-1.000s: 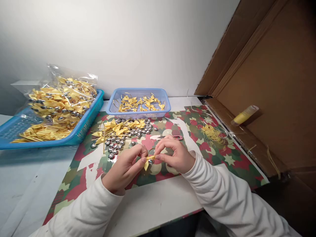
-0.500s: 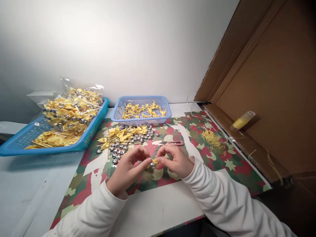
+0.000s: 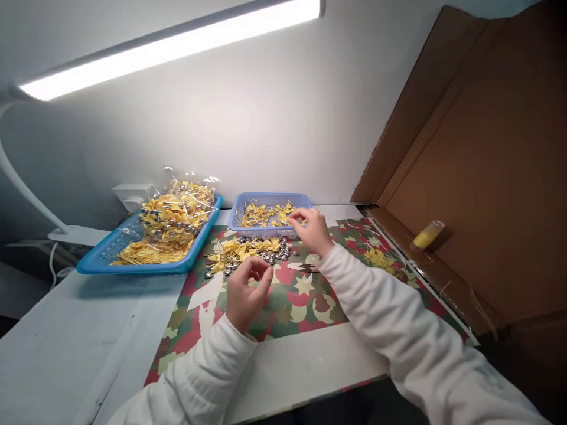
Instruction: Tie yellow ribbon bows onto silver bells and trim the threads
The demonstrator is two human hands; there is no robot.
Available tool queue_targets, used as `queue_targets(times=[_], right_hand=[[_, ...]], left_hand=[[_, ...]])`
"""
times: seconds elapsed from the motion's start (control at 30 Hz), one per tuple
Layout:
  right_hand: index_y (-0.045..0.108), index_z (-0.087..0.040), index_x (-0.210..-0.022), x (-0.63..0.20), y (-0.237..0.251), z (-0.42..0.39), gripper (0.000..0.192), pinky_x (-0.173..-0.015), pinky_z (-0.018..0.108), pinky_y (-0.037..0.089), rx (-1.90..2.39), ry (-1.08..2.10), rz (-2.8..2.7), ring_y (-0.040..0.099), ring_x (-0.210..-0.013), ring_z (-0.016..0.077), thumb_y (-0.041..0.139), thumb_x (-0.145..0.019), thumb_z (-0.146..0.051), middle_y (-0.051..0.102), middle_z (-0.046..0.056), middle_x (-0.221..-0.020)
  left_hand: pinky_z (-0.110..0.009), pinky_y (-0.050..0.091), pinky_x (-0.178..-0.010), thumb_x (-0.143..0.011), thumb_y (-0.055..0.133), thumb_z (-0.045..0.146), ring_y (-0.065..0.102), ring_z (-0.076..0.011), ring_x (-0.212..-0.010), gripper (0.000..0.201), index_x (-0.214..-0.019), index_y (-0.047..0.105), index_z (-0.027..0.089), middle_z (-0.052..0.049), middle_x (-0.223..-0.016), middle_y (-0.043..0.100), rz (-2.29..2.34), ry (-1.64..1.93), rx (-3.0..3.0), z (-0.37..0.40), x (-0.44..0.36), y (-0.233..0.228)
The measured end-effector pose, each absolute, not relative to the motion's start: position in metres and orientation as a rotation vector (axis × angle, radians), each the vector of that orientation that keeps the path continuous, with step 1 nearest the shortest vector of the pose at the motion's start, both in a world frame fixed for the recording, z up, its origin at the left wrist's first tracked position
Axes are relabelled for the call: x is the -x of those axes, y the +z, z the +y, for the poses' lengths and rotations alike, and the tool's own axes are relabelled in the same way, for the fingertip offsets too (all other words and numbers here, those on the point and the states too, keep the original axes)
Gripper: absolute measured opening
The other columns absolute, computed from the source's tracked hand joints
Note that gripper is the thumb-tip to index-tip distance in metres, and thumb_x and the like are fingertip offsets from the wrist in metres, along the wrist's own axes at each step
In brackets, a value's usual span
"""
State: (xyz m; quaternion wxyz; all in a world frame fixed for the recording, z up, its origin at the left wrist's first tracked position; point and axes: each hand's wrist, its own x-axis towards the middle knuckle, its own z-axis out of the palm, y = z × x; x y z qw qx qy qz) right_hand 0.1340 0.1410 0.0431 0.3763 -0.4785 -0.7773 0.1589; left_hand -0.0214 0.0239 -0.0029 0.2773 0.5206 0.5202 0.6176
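Note:
My left hand [image 3: 248, 295] hovers above the patterned sheet, fingers curled loosely and thumb near the forefinger; nothing shows in it. Beyond it lie a pile of yellow ribbon bows [image 3: 239, 249] on stems and a scatter of silver jingle bells [image 3: 271, 258]. My right hand [image 3: 312, 230] reaches over the right front of the small blue basket [image 3: 234, 221], its thumb and fingers pinched together. Yellow bows with bells [image 3: 261, 213] lie in this basket, right beside my fingertips. Whether one of them is still in the pinch is hidden.
At left, a larger blue basket [image 3: 95, 264] carries loose bows and a clear bag [image 3: 179, 206] of bows with bells. Thread snippers [image 3: 305, 268] lie under my right wrist. Yellow thread scraps [image 3: 381, 258], a yellow thread spool [image 3: 427, 235] and a cardboard wall [image 3: 469, 147] are at right.
My right hand has gone forward from the table's middle to the small basket. The bow with a bell has left my left hand. The view has tilted up, bringing a lamp in.

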Motion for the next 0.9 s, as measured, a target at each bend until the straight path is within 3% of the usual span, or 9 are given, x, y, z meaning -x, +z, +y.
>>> queue_targets(times=[0.13, 0.23, 0.33, 0.47, 0.6, 0.73, 0.8, 0.9], right_hand=[[0.072, -0.021, -0.089, -0.099, 0.058, 0.169, 0.01, -0.092, 0.045, 0.032, 1.221, 0.351, -2.148, 0.049, -0.109, 0.0291, 0.07, -0.079, -0.023, 0.069, 0.007, -0.112], [0.071, -0.021, -0.098, -0.094, 0.05, 0.155, 0.015, -0.092, 0.04, 0.032, 1.188, 0.349, -2.239, 0.049, -0.112, 0.0256, 0.063, -0.085, -0.022, 0.065, 0.006, -0.119], [0.071, -0.02, -0.096, -0.106, 0.034, 0.126, 0.013, -0.087, 0.034, 0.034, 1.157, 0.396, -2.363, 0.054, -0.1, 0.02, 0.063, -0.085, -0.021, 0.069, 0.004, -0.105], [0.072, -0.018, -0.077, -0.115, 0.014, 0.092, 0.003, -0.081, 0.034, 0.031, 1.196, 0.473, -2.532, 0.055, -0.09, 0.0202, 0.071, -0.079, -0.019, 0.068, 0.004, -0.085], [0.071, -0.017, -0.086, -0.096, 0.005, 0.076, 0.01, -0.087, 0.041, 0.031, 1.242, 0.494, -2.56, 0.052, -0.1, 0.0256, 0.069, -0.083, -0.026, 0.066, 0.009, -0.096], [0.065, -0.015, -0.069, -0.074, 0.005, 0.076, 0.008, -0.094, 0.051, 0.029, 1.24, 0.576, -2.518, 0.048, -0.109, 0.0311, 0.071, -0.075, -0.011, 0.064, 0.012, -0.099], [0.063, -0.014, -0.063, -0.073, 0.006, 0.079, 0.014, -0.095, 0.051, 0.03, 1.221, 0.672, -2.441, 0.05, -0.108, 0.0297, 0.069, -0.073, -0.006, 0.064, 0.01, -0.094], [0.064, -0.015, -0.066, -0.086, 0.012, 0.081, 0.012, -0.09, 0.041, 0.038, 1.136, 0.885, -2.244, 0.055, -0.096, 0.0219, 0.07, -0.077, -0.015, 0.064, 0.005, -0.086]], left_hand=[[-0.023, 0.039, -0.055, -0.069, 0.067, 0.027, 0.05, -0.0115, -0.057, 0.011, -0.07, 0.059, 0.019, 0.003, -0.062, 0.055, 1.431, 1.855, -1.142, 0.033, 0.033, -0.003], [-0.022, 0.035, -0.05, -0.071, 0.056, 0.029, 0.042, -0.0092, -0.052, 0.011, -0.071, 0.05, 0.02, 0.006, -0.06, 0.048, 1.433, 2.023, -0.868, 0.044, 0.045, -0.002], [-0.02, 0.031, -0.047, -0.07, 0.051, 0.03, 0.038, -0.008, -0.049, 0.011, -0.071, 0.045, 0.021, 0.007, -0.06, 0.044, 1.385, 2.092, -0.676, 0.05, 0.051, 0.001], [-0.02, 0.029, -0.046, -0.065, 0.052, 0.028, 0.037, -0.0076, -0.048, 0.012, -0.07, 0.045, 0.02, 0.007, -0.057, 0.042, 1.315, 2.094, -0.581, 0.049, 0.048, 0.006], [-0.02, 0.028, -0.046, -0.064, 0.052, 0.028, 0.037, -0.0073, -0.048, 0.012, -0.07, 0.045, 0.021, 0.007, -0.058, 0.042, 1.29, 2.091, -0.564, 0.047, 0.045, 0.008], [-0.02, 0.03, -0.047, -0.065, 0.051, 0.029, 0.037, -0.0069, -0.048, 0.013, -0.071, 0.043, 0.021, 0.008, -0.059, 0.041, 1.294, 2.086, -0.595, 0.05, 0.05, 0.005], [-0.02, 0.031, -0.048, -0.066, 0.051, 0.031, 0.038, -0.0069, -0.048, 0.013, -0.072, 0.044, 0.021, 0.008, -0.06, 0.042, 1.298, 2.062, -0.63, 0.053, 0.053, 0.001], [-0.02, 0.034, -0.05, -0.069, 0.051, 0.033, 0.044, -0.008, -0.051, 0.014, -0.074, 0.049, 0.02, 0.006, -0.062, 0.049, 1.293, 1.972, -0.718, 0.056, 0.056, -0.004]])
